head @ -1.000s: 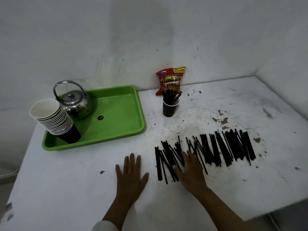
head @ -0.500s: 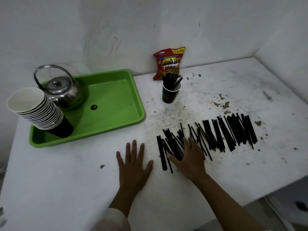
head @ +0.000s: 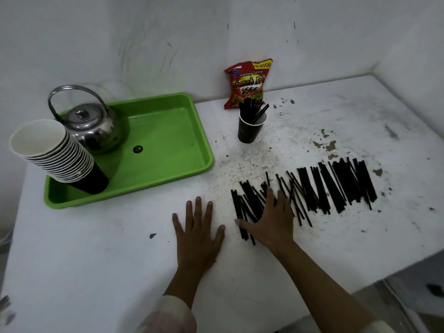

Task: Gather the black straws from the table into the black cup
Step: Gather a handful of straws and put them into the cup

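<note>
Many black straws (head: pixel 336 186) lie side by side in a long row on the white table (head: pixel 96 248). A black cup (head: pixel 251 128) stands behind them near the wall, with several straws standing in it. My right hand (head: pixel 271 219) lies flat on the left end of the row, fingers spread over the straws, covering some of them. My left hand (head: pixel 198 234) rests flat and open on the bare table, just left of the straws, touching none.
A green tray (head: pixel 173 140) at the back left holds a steel kettle (head: pixel 92 121) and a tilted stack of paper cups (head: pixel 55 155). A red snack bag (head: pixel 248 82) leans on the wall behind the black cup. The table's front right edge is close.
Both hands stay flat in the same places; only the camera view has tilted down and shifted a little.
</note>
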